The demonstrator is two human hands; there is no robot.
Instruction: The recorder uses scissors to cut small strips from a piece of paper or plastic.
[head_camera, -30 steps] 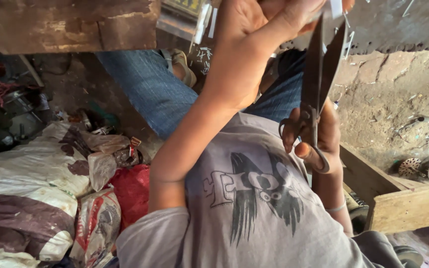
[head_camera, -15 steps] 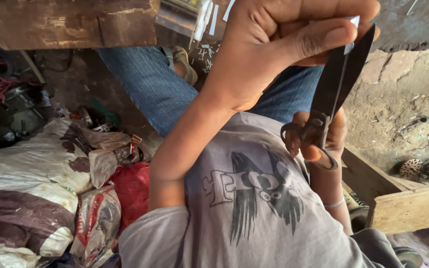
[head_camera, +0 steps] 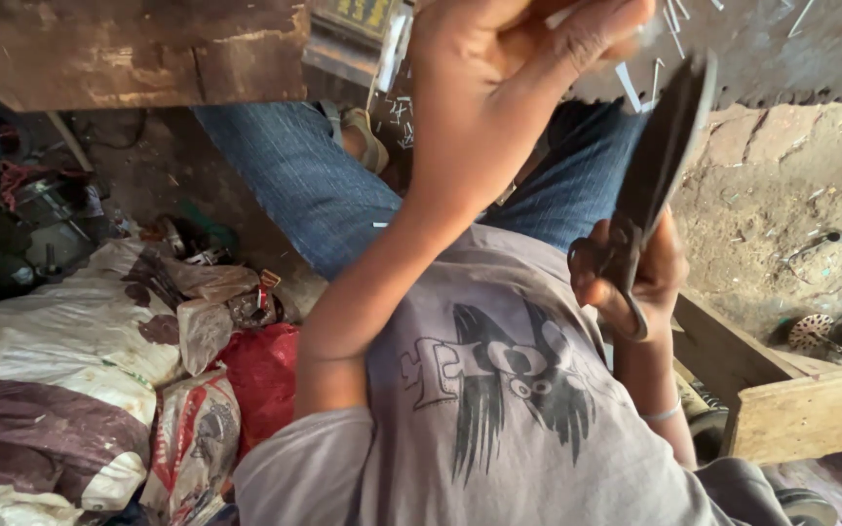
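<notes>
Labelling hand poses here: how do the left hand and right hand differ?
The left hand is raised high near the camera, thumb out, gripping something pale that I can't identify. The right hand sits lower by the shirt, fingers through the handles of dark shears. Both are bare and closed around something.

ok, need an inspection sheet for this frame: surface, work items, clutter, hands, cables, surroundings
Surface: dark worktop at the top edge, strewn with small pale metal offcuts.
Work items: large dark shears; thin pale strip near the blades.
Clutter: sacks, red bag, scrap pieces on the ground to the left.
Hands: right hand shut on the shears' loop handles; left hand raised by the blades, what it grips cannot be told.
Cables: nothing seen clearly.
Surroundings: dirt floor, wooden planks, round metal parts at right.
</notes>
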